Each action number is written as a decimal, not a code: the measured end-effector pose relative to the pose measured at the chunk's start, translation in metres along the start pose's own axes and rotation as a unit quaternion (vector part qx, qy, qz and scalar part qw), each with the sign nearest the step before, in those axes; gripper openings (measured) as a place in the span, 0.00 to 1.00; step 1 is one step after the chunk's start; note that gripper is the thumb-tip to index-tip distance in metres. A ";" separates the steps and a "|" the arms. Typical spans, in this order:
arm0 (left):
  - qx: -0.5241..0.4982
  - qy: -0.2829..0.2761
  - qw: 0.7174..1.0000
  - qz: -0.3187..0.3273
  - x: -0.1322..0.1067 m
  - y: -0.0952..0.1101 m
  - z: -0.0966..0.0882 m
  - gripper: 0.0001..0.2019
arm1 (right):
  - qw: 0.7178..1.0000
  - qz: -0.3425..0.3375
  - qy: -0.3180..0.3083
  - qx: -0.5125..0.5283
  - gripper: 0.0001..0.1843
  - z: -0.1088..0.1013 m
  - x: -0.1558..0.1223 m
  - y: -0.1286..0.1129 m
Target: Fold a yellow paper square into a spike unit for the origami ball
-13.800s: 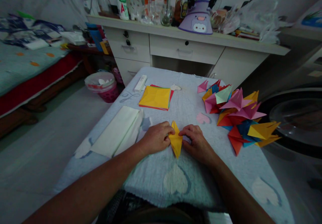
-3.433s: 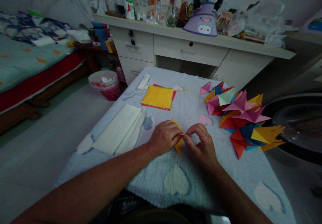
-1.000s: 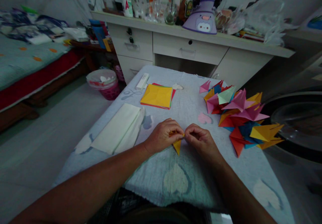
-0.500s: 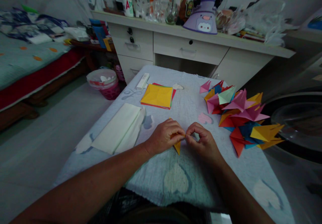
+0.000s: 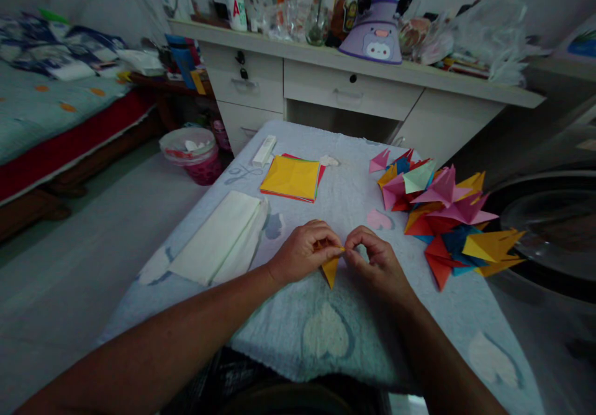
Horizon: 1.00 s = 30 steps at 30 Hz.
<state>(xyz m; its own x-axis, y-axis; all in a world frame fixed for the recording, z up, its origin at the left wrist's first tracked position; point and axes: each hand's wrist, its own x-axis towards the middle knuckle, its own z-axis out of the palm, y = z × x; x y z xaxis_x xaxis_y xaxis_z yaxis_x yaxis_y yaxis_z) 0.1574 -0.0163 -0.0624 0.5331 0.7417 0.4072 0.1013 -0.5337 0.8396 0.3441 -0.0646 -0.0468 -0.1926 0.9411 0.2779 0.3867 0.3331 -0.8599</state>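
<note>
Between my hands is a folded piece of yellow origami paper (image 5: pixel 330 271), with one pointed flap hanging down. My left hand (image 5: pixel 306 250) is closed around it and covers most of its body. The thumb and forefinger of my right hand (image 5: pixel 372 255) pinch a small tip of the same paper. Beyond the hands lies a stack of square coloured paper (image 5: pixel 291 177), yellow on top with red and green edges showing. To the right, several folded paper cranes (image 5: pixel 444 188) in pink, red, yellow, blue and pale green lie heaped together.
A folded whitish cloth or paper (image 5: pixel 218 235) lies left on the cloth-covered table (image 5: pixel 288 331). Behind the stack is a small white box (image 5: pixel 264 151). A pink bin (image 5: pixel 200 160) stands on the floor. A cluttered white desk (image 5: pixel 321 79) closes off the far side.
The hands stay almost in place. The left fingers have shifted slightly, and a little more of the yellow flap shows below them.
</note>
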 end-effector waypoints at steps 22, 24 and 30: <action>-0.040 0.000 0.999 -0.036 0.000 -0.002 0.001 0.02 | 0.994 -0.068 0.047 -0.073 0.03 0.005 -0.001 -0.002; -0.031 0.001 0.999 -0.032 0.000 -0.001 0.001 0.02 | 0.994 -0.068 0.047 -0.071 0.03 0.005 -0.001 -0.002; 0.055 0.020 0.998 0.036 0.000 0.003 -0.001 0.02 | 0.993 -0.071 0.045 -0.078 0.03 0.007 -0.001 -0.001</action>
<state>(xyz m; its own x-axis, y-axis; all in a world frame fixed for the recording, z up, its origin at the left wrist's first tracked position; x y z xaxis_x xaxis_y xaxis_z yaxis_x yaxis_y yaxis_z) 0.1572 -0.0172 -0.0599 0.5082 0.7143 0.4811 0.1570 -0.6261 0.7638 0.3377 -0.0660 -0.0485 -0.1760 0.8827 0.4357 0.4982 0.4616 -0.7339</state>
